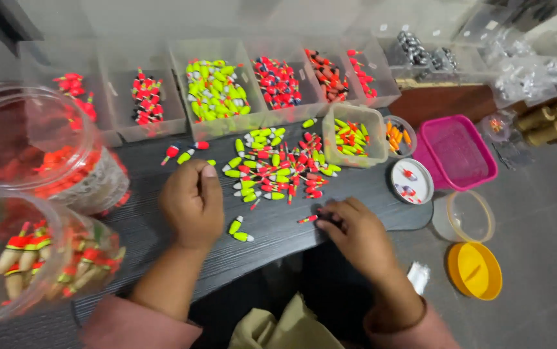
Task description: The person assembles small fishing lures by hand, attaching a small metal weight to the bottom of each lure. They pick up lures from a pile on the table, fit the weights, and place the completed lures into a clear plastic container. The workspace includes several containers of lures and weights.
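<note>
My left hand (192, 204) rests as a closed fist on the dark wooden board (162, 232); whether anything is inside it is hidden. Two yellow-and-white floats (238, 231) lie just right of it. My right hand (354, 234) pinches a thin red float (308, 219) at the board's near edge. A loose pile of red and yellow floats (277, 169) lies beyond both hands.
Clear bins of sorted floats (217, 90) line the back. Two big clear jars (39, 194) of floats lie at left. A small tub (354, 136), a white lid (411, 181), a pink container (458, 152), a clear lid (464, 216) and a yellow lid (475, 270) sit at right.
</note>
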